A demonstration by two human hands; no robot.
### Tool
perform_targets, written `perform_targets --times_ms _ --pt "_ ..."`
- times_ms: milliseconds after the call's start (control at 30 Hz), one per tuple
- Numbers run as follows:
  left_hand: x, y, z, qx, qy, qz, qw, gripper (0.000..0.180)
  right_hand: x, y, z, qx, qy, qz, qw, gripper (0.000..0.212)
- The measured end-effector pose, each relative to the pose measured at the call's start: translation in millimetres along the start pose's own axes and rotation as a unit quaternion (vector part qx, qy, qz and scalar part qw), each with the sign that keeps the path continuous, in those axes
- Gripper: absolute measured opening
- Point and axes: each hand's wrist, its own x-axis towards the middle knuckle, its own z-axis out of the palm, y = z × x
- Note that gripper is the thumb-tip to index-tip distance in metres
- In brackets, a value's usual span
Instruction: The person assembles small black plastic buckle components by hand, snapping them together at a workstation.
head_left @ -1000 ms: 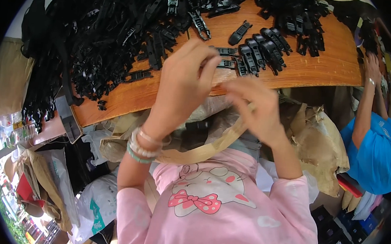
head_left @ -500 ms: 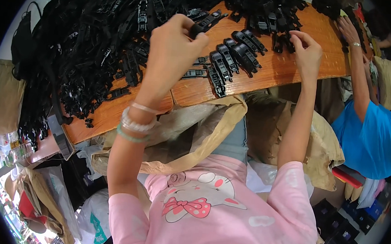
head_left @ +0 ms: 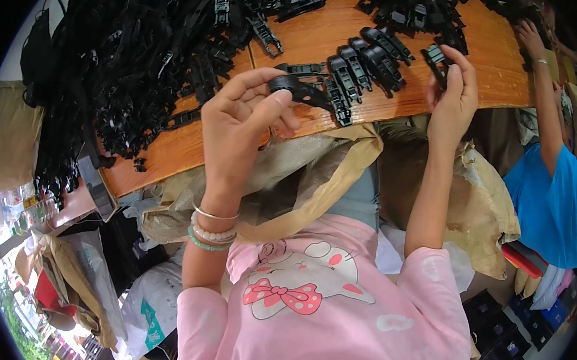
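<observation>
My left hand [head_left: 239, 123] pinches a black plastic part with a rounded end [head_left: 298, 89] between thumb and fingers, just above the near edge of the wooden table [head_left: 319, 23]. Raised at the table's right side, my right hand [head_left: 456, 101] grips a smaller black plastic clip [head_left: 435, 56], partly covered by the fingers. Between the hands, several like parts lie side by side in a slanting row [head_left: 379, 64]. The left-hand part overlaps the near end of that row in the picture; whether they touch I cannot tell.
A large heap of black parts and straps [head_left: 136, 56] covers the table's left side. Another pile [head_left: 407, 13] sits at the far edge. Tan sacking [head_left: 343, 160] hangs below the near edge. At right, a person in a blue top [head_left: 551, 205] reaches onto the table.
My left hand has come down toward me with its black part. My right hand has drawn back from the far pile, now showing a black clip in its fingers. The view has shifted slightly.
</observation>
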Motion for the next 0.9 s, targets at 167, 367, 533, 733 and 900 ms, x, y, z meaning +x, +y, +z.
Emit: perform_targets --times_ms 167,367,533,733,900 --pt "-9.5 -0.8 2.9 -0.042 -0.037 0.004 0.998 0.030 -45.1 -47.8 33.3 0.172 -0.184 0.133 0.959 0.024" --pt "-21.4 -0.9 3.6 -0.048 -0.057 0.023 0.997 0.032 -56.9 -40.7 47.7 0.010 -0.253 -0.101 0.962 0.032" --pt "-26.2 -5.7 5.2 -0.124 -0.064 0.013 0.990 0.029 -63.7 -38.7 57.5 -0.048 -0.253 -0.166 0.952 0.035" --pt "-29.7 17.9 9.5 0.044 -0.069 -0.130 0.988 0.018 -64.7 -40.0 65.8 -0.125 -0.251 -0.336 0.899 0.036" --pt "-32.5 2.0 6.8 -0.081 -0.055 -0.143 0.985 0.015 -71.6 -40.2 68.9 -0.128 -0.251 -0.349 0.894 0.041"
